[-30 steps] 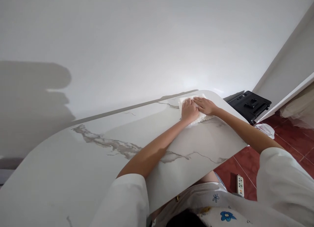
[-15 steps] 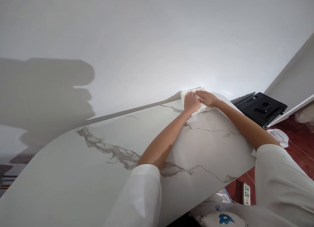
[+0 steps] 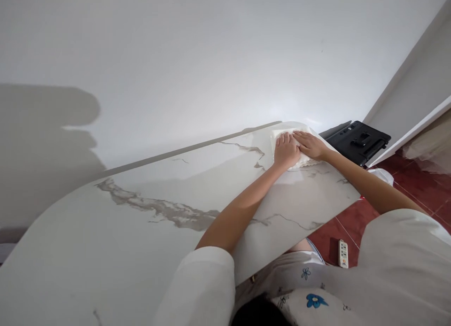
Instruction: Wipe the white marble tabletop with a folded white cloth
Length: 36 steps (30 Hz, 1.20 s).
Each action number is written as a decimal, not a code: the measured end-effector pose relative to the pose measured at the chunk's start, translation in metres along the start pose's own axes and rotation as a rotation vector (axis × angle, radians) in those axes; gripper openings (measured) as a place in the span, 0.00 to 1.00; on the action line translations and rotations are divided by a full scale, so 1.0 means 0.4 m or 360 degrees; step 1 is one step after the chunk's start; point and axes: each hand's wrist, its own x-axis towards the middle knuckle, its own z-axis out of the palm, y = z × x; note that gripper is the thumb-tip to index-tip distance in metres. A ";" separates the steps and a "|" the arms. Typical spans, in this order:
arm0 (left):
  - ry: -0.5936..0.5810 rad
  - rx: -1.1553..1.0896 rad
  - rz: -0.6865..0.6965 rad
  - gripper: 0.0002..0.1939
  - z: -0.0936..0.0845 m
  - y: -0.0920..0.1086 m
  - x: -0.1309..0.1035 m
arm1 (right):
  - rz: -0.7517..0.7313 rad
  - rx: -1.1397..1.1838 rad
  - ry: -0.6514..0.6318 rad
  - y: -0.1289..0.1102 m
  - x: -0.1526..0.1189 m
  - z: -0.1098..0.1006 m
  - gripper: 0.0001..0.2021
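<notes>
Clearly, one white cloth [image 3: 306, 160], thin-looking and slightly wavy along its near edge, lies spread at the rounded far-right end of one bench [image 3: 116, 251] (white, with grey-brown marbling). Two hands cover much of it: the left hand [image 3: 287, 152] and right hand [image 3: 312, 146] lie side by side, palms down, fingers extended rather than curled. Beyond that end is one black case [image 3: 364, 139]; one pale power strip [image 3: 343, 254] lies on the red tiled floor [image 3: 326, 236].

Shows two hands [image 3: 287, 151] [image 3: 312, 146], two sleeves [image 3: 207, 272] [image 3: 396, 239], one cloth [image 3: 306, 162], one table [image 3: 141, 255], one black case [image 3: 362, 142], one power strip [image 3: 343, 254], one blue flower [image 3: 315, 301]
</notes>
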 end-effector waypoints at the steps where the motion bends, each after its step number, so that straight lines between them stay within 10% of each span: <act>1: -0.0004 0.0003 0.0007 0.27 -0.006 0.014 -0.022 | 0.0010 0.0000 -0.0001 -0.014 -0.025 -0.005 0.28; 12: -0.0033 -0.0059 0.0167 0.27 -0.038 0.176 -0.250 | 0.0124 -0.0043 0.0066 -0.163 -0.325 -0.064 0.27; 19: -0.0013 -0.0131 0.0294 0.28 -0.012 0.264 -0.258 | 0.0187 -0.0082 0.0107 -0.125 -0.433 -0.086 0.27; 27: 0.0046 -0.0184 0.0249 0.28 0.038 0.281 -0.117 | 0.0271 -0.0138 0.0052 0.010 -0.359 -0.093 0.27; 36: 0.0025 -0.0114 0.0117 0.28 0.062 0.164 0.047 | 0.0203 -0.0027 0.0000 0.121 -0.140 -0.053 0.27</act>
